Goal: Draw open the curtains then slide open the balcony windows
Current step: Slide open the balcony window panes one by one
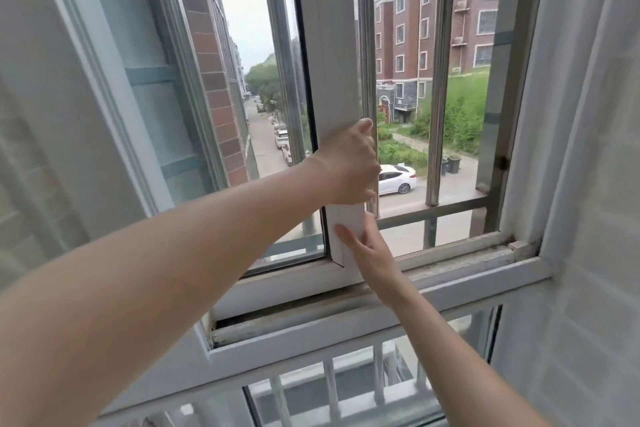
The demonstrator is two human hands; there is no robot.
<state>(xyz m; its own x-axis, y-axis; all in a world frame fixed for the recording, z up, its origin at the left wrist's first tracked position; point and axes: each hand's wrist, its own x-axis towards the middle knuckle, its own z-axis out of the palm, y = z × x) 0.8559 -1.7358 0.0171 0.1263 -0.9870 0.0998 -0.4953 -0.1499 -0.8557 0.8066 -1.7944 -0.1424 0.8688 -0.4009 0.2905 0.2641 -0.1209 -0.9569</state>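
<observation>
The white sliding window sash point(329, 45) stands upright in the middle of the view, with an open gap to its right down to the sill track point(460, 255). My left hand point(349, 166) wraps around the sash's right edge at mid height. My right hand point(367, 246) lies just below it, fingers curled on the same edge near the sash's bottom corner. A white sheer curtain point(588, 149) hangs drawn aside at the right. A second pale curtain point(45, 114) hangs at the left.
Outside the opening, metal security bars point(438, 80) run upright with a crossbar point(433, 211). Beyond are brick buildings, a street and a white car point(396, 178). A fixed lower pane point(346, 388) with railings sits under the white sill frame point(381, 319).
</observation>
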